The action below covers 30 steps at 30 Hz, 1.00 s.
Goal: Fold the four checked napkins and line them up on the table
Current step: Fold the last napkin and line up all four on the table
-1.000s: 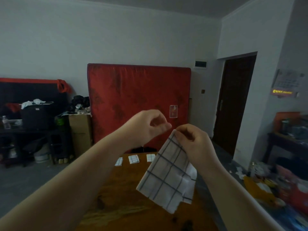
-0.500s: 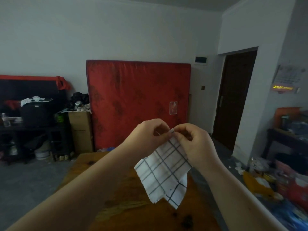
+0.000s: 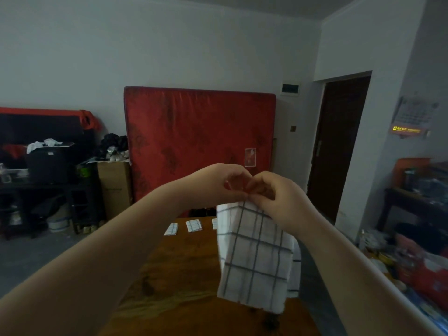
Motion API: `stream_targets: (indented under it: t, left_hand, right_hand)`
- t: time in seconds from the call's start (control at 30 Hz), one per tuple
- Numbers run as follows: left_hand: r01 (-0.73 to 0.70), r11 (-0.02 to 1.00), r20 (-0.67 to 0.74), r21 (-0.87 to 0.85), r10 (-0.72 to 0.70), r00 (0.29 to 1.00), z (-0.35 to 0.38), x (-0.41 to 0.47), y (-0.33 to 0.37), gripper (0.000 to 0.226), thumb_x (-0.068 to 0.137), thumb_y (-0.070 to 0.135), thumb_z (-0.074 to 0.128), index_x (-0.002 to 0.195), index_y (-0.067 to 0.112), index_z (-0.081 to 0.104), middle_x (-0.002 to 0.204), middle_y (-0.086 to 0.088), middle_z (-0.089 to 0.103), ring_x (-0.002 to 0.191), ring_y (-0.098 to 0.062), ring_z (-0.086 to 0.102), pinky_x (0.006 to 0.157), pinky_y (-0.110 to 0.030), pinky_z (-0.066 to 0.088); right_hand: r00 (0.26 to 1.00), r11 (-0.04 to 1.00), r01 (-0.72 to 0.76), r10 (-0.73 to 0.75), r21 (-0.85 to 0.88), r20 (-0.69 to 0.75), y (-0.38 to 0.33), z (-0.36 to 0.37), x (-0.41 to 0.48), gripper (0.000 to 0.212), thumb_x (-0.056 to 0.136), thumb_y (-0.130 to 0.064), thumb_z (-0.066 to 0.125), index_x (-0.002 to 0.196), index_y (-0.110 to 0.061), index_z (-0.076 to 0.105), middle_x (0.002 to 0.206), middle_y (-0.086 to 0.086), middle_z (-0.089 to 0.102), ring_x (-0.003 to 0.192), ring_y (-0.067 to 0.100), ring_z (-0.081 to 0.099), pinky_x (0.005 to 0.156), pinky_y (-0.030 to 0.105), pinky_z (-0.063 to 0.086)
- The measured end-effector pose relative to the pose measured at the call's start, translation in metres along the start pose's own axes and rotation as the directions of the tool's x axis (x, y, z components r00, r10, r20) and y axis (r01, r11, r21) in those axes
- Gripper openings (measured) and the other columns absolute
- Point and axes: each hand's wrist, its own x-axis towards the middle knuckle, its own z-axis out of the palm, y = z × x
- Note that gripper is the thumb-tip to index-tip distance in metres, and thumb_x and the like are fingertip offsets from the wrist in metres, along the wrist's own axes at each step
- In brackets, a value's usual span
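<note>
Above the table (image 3: 184,263), left hand (image 3: 223,184) and right hand (image 3: 274,195) pinch the fourth napkin (image 3: 252,258), mid-fold; next likely needs corners matched.

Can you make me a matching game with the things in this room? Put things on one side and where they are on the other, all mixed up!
Things:
1. checked napkin
2. folded napkins
3. red mattress
4. dark door

Places:
A. leaning on the back wall
B. hanging from both hands
C. lying at the table's far end
D. on the right of the room

Pairs: 1-B, 2-C, 3-A, 4-D
</note>
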Motion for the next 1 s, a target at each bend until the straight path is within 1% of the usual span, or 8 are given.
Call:
stream_targets:
  t: [0.1, 0.2, 0.37, 0.5, 0.6, 0.73, 0.9, 1.0]
  left_hand:
    - [0.020, 0.997, 0.040, 0.070, -0.023, 0.999, -0.001, -0.001, -0.003, 0.027, 0.091, 0.038, 0.073, 0.117, 0.031, 0.068, 0.100, 0.016, 0.067, 0.091, 0.002, 0.063, 0.080, -0.018, 0.052]
    - [0.038, 0.981, 0.079, 0.190, -0.054, 0.995, -0.002, -0.001, -0.009, 0.025, 0.092, 0.037, 0.072, 0.115, 0.028, 0.070, 0.092, 0.018, 0.064, 0.083, 0.007, 0.059, 0.069, -0.010, 0.042]
    - [0.106, 0.977, 0.125, 0.184, -0.130, 0.984, 0.001, -0.004, -0.017, 0.015, 0.094, 0.038, 0.070, 0.097, 0.024, 0.074, 0.087, 0.006, 0.069, 0.081, -0.013, 0.064, 0.069, -0.026, 0.050]
    - [0.170, 0.983, 0.018, 0.062, -0.172, 0.985, 0.002, -0.011, -0.025, 0.010, 0.095, 0.035, 0.069, 0.096, 0.028, 0.075, 0.088, 0.007, 0.072, 0.081, -0.014, 0.066, 0.072, -0.028, 0.052]
    - [0.196, 0.980, -0.100, 0.012, -0.194, 0.976, 0.002, -0.012, -0.030, 0.016, 0.096, 0.037, 0.066, 0.096, 0.024, 0.075, 0.083, 0.010, 0.069, 0.074, -0.008, 0.062, 0.063, -0.023, 0.047]
    - [0.184, 0.981, -0.162, -0.066, -0.192, 0.968, 0.003, -0.017, -0.029, 0.024, 0.092, 0.048, 0.068, 0.090, 0.025, 0.072, 0.071, 0.010, 0.063, 0.057, -0.001, 0.051, 0.054, -0.019, 0.040]
    - [0.157, 0.984, -0.206, -0.078, -0.170, 0.964, 0.004, -0.021, -0.024, 0.013, 0.093, 0.043, 0.070, 0.091, 0.030, 0.074, 0.079, 0.009, 0.072, 0.061, 0.003, 0.056, 0.058, -0.017, 0.045]
    - [0.179, 0.982, -0.207, -0.051, -0.186, 0.960, 0.002, -0.024, -0.023, 0.010, 0.094, 0.039, 0.070, 0.093, 0.029, 0.075, 0.082, 0.008, 0.074, 0.069, -0.004, 0.064, 0.064, -0.025, 0.053]
  right_hand:
    - [1.000, 0.998, 0.002, -0.001, -0.070, 0.010, 0.001, 0.003, -0.001, 0.017, 0.095, -0.025, 0.072, 0.101, -0.040, 0.067, 0.095, -0.026, 0.071, 0.089, -0.009, 0.066, 0.077, 0.017, 0.053]
    - [1.000, 0.992, 0.001, 0.000, -0.128, 0.010, 0.001, 0.008, -0.002, 0.019, 0.097, -0.024, 0.070, 0.104, -0.041, 0.067, 0.095, -0.022, 0.071, 0.090, -0.008, 0.066, 0.082, 0.024, 0.057]
    - [0.998, 0.974, 0.056, -0.057, -0.219, -0.001, -0.003, 0.014, 0.000, 0.020, 0.098, -0.023, 0.067, 0.104, -0.043, 0.065, 0.096, -0.023, 0.067, 0.092, -0.005, 0.063, 0.085, 0.025, 0.056]
    - [0.949, 0.881, 0.163, -0.263, -0.443, -0.175, 0.004, 0.023, 0.000, 0.019, 0.096, -0.023, 0.067, 0.113, -0.031, 0.065, 0.110, -0.024, 0.055, 0.106, -0.001, 0.054, 0.099, 0.026, 0.044]
    - [0.925, 0.911, 0.157, -0.271, -0.380, -0.267, 0.004, 0.036, -0.006, 0.010, 0.097, -0.024, 0.063, 0.105, -0.028, 0.064, 0.103, -0.020, 0.057, 0.098, -0.001, 0.052, 0.089, 0.021, 0.046]
    - [0.967, 0.986, 0.031, -0.070, -0.163, -0.245, 0.000, 0.055, -0.017, 0.006, 0.098, -0.032, 0.063, 0.103, -0.036, 0.062, 0.098, -0.020, 0.060, 0.091, -0.003, 0.059, 0.076, 0.020, 0.052]
    - [0.972, 0.993, -0.072, 0.091, 0.092, -0.217, -0.003, 0.063, -0.019, 0.002, 0.099, -0.036, 0.064, 0.101, -0.036, 0.063, 0.092, -0.016, 0.069, 0.087, -0.008, 0.063, 0.066, 0.013, 0.052]
    - [0.969, 0.991, -0.084, 0.106, 0.102, -0.224, -0.004, 0.061, -0.019, 0.003, 0.099, -0.033, 0.064, 0.097, -0.036, 0.064, 0.087, -0.014, 0.069, 0.084, -0.007, 0.064, 0.062, 0.011, 0.052]
